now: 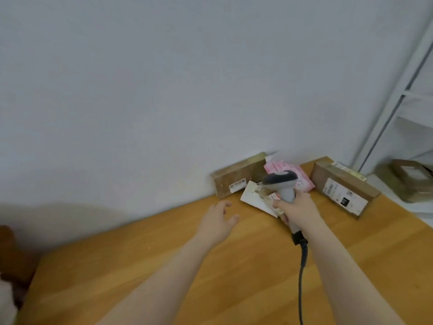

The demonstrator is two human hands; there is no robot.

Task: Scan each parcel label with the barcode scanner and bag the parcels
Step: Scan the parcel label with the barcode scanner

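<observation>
My right hand [296, 207] grips the handle of a grey barcode scanner [282, 184], its dark head pointing left over the parcels and its black cable [302, 273] trailing toward me. Under the scanner lies a flat white parcel [254, 197] with a label. Behind it are a pink packet [301, 177] and a long brown box [236, 178] against the wall. A second brown box [344, 188] with a white label lies to the right. My left hand [219, 218] hovers above the table left of the white parcel, fingers loosely spread, holding nothing.
The wooden table [164, 266] meets a white wall at the back. To the right stands a white shelf frame [396, 97] with more brown boxes [412, 179] on a lower surface. A dark object [9, 254] sits off the table's left edge.
</observation>
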